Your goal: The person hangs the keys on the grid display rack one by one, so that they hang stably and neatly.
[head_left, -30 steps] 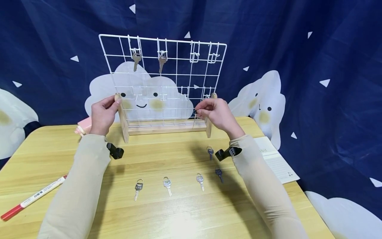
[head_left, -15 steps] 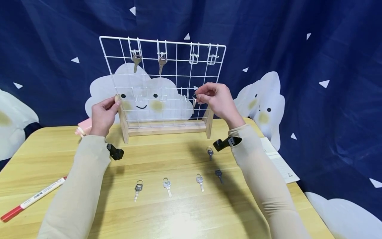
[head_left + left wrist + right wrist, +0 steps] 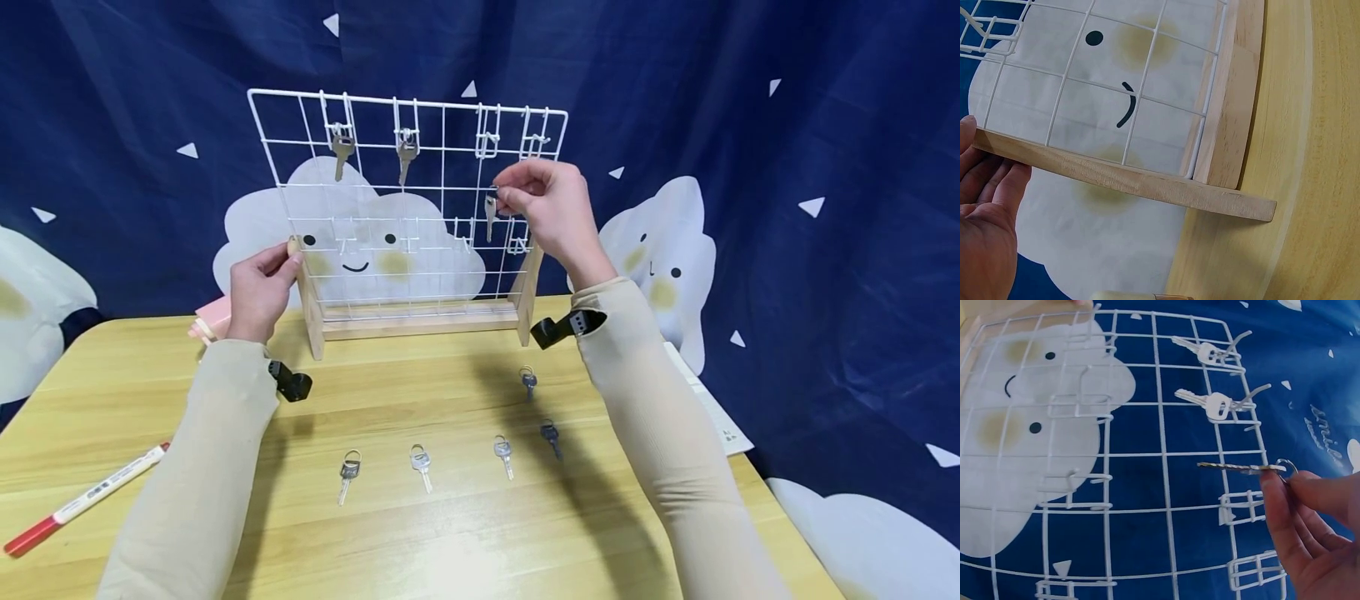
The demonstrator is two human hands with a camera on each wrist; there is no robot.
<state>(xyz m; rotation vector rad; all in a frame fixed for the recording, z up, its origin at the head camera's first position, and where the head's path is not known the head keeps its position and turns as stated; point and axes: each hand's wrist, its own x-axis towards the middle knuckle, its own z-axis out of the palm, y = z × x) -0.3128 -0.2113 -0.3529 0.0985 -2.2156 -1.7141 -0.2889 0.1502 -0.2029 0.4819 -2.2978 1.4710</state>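
A white wire grid rack (image 3: 442, 188) with wooden side legs stands at the back of the table, white hooks hung on it. My left hand (image 3: 258, 287) grips the top of its left wooden leg (image 3: 1129, 178), thumb on one side and fingers on the other. My right hand (image 3: 551, 204) pinches the ring of a key (image 3: 491, 217) between thumb and fingertips; the key hangs in front of the grid, below the upper right hooks (image 3: 487, 143). On the upper left hooks hang two keys, one key (image 3: 342, 154) at the far left and another key (image 3: 407, 157) beside it.
Several keys with rings lie on the table (image 3: 375, 550), among them a key (image 3: 349, 477) at front left and a key (image 3: 503, 457) further right. A red and white marker (image 3: 90, 498) lies left, a pink object (image 3: 213, 317) behind the left arm, a booklet (image 3: 712, 408) right.
My right hand has risen with the key from low in front of the grid's right side to just below the upper right hooks. My left hand stays on the wooden leg.
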